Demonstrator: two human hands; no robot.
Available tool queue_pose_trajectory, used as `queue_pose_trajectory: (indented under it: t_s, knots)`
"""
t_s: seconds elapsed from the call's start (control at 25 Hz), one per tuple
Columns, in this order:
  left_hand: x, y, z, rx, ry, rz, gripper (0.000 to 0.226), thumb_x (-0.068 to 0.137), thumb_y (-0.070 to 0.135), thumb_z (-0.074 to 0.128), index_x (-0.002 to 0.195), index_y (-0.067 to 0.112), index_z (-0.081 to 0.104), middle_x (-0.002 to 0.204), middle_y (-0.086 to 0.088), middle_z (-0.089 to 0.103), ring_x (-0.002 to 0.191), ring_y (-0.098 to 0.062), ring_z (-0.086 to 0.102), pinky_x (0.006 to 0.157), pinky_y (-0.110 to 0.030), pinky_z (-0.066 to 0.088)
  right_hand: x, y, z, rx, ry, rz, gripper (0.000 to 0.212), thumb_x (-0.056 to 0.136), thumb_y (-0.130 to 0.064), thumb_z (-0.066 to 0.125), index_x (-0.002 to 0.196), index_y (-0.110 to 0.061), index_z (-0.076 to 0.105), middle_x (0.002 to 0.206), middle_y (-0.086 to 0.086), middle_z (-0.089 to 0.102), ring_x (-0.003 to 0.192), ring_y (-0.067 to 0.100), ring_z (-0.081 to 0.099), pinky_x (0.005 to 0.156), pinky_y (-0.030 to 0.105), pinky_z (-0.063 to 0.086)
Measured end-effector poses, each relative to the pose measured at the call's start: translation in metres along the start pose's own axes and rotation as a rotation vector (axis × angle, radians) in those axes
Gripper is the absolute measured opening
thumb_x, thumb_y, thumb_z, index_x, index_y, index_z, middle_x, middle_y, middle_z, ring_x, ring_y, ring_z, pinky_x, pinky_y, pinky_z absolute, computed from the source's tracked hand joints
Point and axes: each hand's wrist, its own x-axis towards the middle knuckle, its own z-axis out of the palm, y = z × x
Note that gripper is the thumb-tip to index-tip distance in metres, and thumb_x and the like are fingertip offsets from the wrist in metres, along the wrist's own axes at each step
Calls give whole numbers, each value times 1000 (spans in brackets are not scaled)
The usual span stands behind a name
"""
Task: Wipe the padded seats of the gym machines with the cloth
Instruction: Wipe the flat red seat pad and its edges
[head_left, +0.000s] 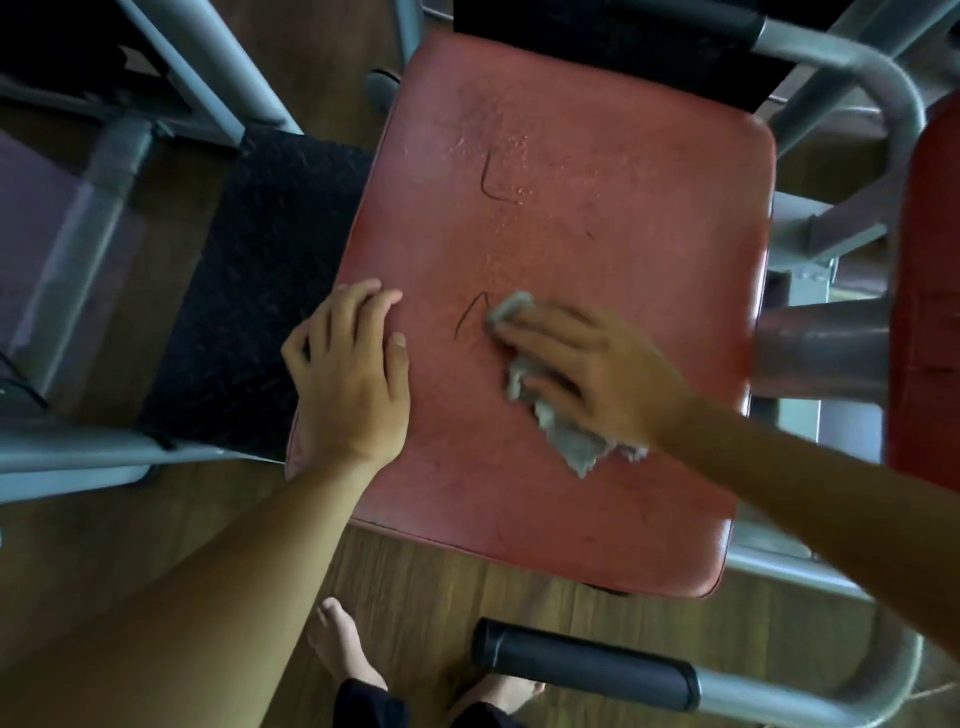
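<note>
A worn red padded seat (561, 218) fills the middle of the view, with small droplets and two dark cracks on its surface. My right hand (597, 374) presses a crumpled grey cloth (571, 441) flat onto the seat's middle, its fingertips by the lower crack. The cloth sticks out past my fingertips and under my wrist. My left hand (348, 364) rests on the seat's left edge, fingers curled over the side, holding nothing.
A grey metal handle with a black foam grip (587, 670) runs below the seat's front edge. A second grey bar (852, 67) curves at the upper right beside another red pad (930, 291). A black mat (260, 280) and frame tubes lie left. My bare feet (337, 644) stand on wood floor.
</note>
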Motion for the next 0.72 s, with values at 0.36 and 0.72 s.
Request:
queue_pose_trajectory:
  t_s: [0.36,0.72]
  knots:
    - [-1,-2,-1,-19,25,0,36,104,25,41,138,21,52,144,4,48,137,-18,43,112,-45,29,36,-30,12,111,89,13,37,96,-30,59,128,-14,67,133,2,64,113,32,58,94,43,46]
    - [0,-5,5,-52,68,2,36,106,24,39,139,20,53,142,4,51,136,-17,44,111,-47,32,40,-39,18,181,211,270,35,96,-25,58,128,-15,67,134,-2,63,118,29,57,102,41,41]
